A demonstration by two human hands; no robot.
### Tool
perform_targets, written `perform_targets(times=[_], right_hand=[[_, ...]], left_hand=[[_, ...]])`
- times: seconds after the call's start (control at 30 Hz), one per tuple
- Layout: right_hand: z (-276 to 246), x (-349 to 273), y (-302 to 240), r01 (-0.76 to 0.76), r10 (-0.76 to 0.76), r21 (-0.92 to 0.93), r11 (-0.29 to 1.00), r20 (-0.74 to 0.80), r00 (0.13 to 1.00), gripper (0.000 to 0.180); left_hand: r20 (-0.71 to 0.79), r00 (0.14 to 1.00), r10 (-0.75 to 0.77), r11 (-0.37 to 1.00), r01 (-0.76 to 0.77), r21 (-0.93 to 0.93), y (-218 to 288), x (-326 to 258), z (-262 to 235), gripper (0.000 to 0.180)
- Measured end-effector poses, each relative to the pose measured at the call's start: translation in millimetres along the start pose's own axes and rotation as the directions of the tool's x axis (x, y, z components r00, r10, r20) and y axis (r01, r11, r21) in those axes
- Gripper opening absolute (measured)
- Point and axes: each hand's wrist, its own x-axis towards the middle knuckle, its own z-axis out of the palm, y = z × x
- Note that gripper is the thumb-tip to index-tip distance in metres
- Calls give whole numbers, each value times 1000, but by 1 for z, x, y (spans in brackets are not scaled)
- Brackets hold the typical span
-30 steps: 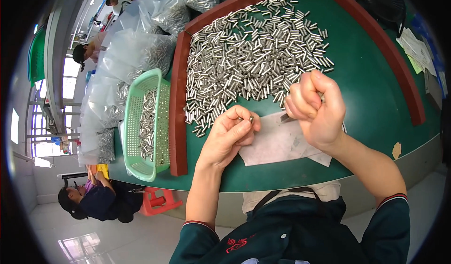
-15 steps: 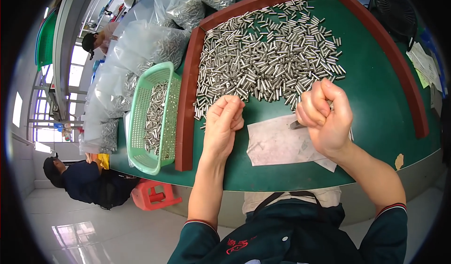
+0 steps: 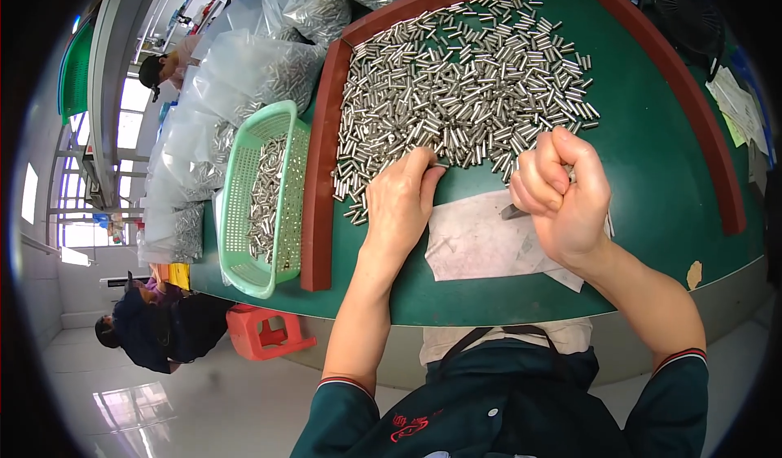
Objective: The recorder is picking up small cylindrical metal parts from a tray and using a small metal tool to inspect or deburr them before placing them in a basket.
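Many short, shiny metal pins (image 3: 464, 92) lie spread over the green tabletop (image 3: 643, 173). At the near edge of this pile, my left hand (image 3: 399, 201) is closed in a pinch, with the end of one metal pin showing at its thumb and forefinger. My right hand (image 3: 566, 193) is curled into a fist above a stained, pale sheet (image 3: 481, 242). A dark, flat end of something (image 3: 511, 212) shows beside the right fist's lower fingers; whether the hand grips it is unclear. The inside of that fist is hidden.
A reddish-brown raised border (image 3: 319, 173) frames the pins. Left of it stands a green plastic basket (image 3: 232, 246) holding more pins. Clear bags (image 3: 277, 71) of metal parts line the far left. A black fan (image 3: 684, 18) stands at the far right. People and a red stool (image 3: 265, 332) are at the left.
My left hand has moved slightly right and forward to the pile's edge and turned more back-up. My right fist stays nearly in place. A person at the left has shifted.
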Motion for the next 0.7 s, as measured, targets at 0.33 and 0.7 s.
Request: perform_targets(times=[0.33,0.7], right_hand=[[-4,0,3,-10,11,-36,999,36,999,38],[-2,-1,11,-15,20,-105,994,45,999,39]], left_hand=[[309,945,106,942,4,-336,33,-20,-12,12],[288,954,82,943,19,-331,36,-20,-9,7]])
